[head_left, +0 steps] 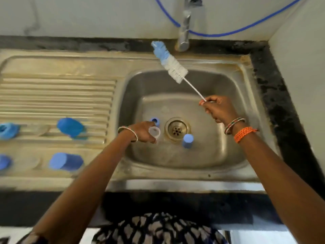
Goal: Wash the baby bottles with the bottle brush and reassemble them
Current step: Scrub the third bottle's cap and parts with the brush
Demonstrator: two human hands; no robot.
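Right hand (217, 108) pinches the bottle brush (169, 62) wire handle, bristles raised toward upper centre of frame. Left hand (143, 132) grips a clear bottle (154, 132) over the sink (219, 155), centre frame.

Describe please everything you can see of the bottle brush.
The bottle brush has a thin white twisted-wire stem, a fat head of white bristles and a blue sponge-like tip. It looks clean and whole. The right hand pinches the stem's lower end, so the brush slants up and to the left above the sink, with its tip near the tap. Nothing else touches it.
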